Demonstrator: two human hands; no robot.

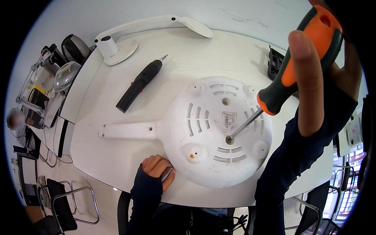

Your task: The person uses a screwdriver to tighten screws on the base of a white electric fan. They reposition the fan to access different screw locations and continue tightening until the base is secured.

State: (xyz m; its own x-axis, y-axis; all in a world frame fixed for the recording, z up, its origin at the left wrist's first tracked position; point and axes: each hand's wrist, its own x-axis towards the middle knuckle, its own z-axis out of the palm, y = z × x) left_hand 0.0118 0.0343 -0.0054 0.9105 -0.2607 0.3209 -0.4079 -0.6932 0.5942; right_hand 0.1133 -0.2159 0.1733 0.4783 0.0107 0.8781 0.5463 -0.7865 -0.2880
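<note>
A round white plastic appliance body [211, 102] lies on the table with vent slots, stubby feet, a label and recessed screw holes facing up. Its long flat arm [131, 131] points left. My right hand [309, 86] grips an orange and dark green screwdriver [280, 88], thumb along the near side of the handle, other fingers mostly hidden. The tilted shaft ends in the recessed hole [230, 140] below the label. My left hand [158, 167] is closed, resting by the body's lower left edge near the arm; something pale shows between thumb and fingers, too small to name.
A black electric screwdriver [141, 84] lies on the table to the upper left. Behind it stands a white desk lamp [113, 51]. A black case [275, 62] sits at the back right, partly hidden. Chairs [62, 205] and a cluttered side desk [47, 94] are beyond the left edge.
</note>
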